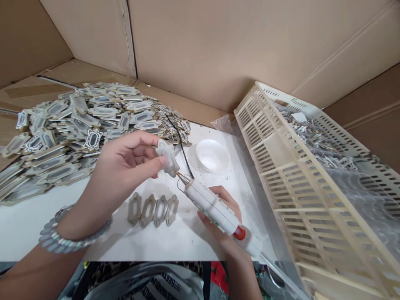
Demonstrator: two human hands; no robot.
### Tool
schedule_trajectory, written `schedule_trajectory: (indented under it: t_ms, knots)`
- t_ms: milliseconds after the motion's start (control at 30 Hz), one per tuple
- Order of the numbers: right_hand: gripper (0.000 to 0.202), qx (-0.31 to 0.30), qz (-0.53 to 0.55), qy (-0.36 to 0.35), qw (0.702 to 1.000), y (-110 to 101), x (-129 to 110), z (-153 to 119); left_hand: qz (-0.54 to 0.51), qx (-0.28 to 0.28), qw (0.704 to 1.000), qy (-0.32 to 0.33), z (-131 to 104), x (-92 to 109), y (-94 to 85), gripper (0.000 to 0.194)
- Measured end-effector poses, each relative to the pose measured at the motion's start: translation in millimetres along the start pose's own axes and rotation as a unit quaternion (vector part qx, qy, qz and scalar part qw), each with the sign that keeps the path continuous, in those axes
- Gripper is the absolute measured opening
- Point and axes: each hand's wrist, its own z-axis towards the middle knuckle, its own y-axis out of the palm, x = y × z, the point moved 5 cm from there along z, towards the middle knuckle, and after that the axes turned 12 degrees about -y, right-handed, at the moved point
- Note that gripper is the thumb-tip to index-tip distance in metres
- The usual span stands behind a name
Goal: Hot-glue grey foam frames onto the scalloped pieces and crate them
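My left hand pinches a small ornate frame piece between thumb and fingers, tilted above the white table. In my right hand is a white glue gun with a red part near its back end; its metal tip meets the lower edge of the held piece. Below them, several similar pieces lie in a row on the table. A large heap of such frame pieces spreads over the left and back of the table.
A white round bowl stands behind the glue gun, near a black cable. On the right, a tall cream plastic crate holds bagged metal parts. Cardboard walls enclose the back. A small clear bag lies by the crate.
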Motion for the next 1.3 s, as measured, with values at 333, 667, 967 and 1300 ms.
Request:
schedule_trajectory:
  t_ms: [333,667,967,1300]
  knots:
    - [0.005,-0.019,0.002,0.022,1.0,1.9,3.3,-3.2,0.024,0.014,1.0,0.012,-5.0,3.1,0.5,0.012]
    - [0.01,-0.015,0.038,0.039,0.998,0.2,-2.8,2.9,-0.001,-0.021,0.996,0.085,-6.8,10.5,2.4,0.014]
    - [0.007,-0.02,0.029,0.061,0.998,-1.6,-3.7,3.5,0.029,-0.017,0.994,0.103,-7.8,8.5,1.8,0.014]
    - [0.008,-0.015,0.048,0.072,0.996,-3.6,-2.5,2.1,0.015,-0.011,0.996,0.092,-8.9,11.4,1.5,0.015]
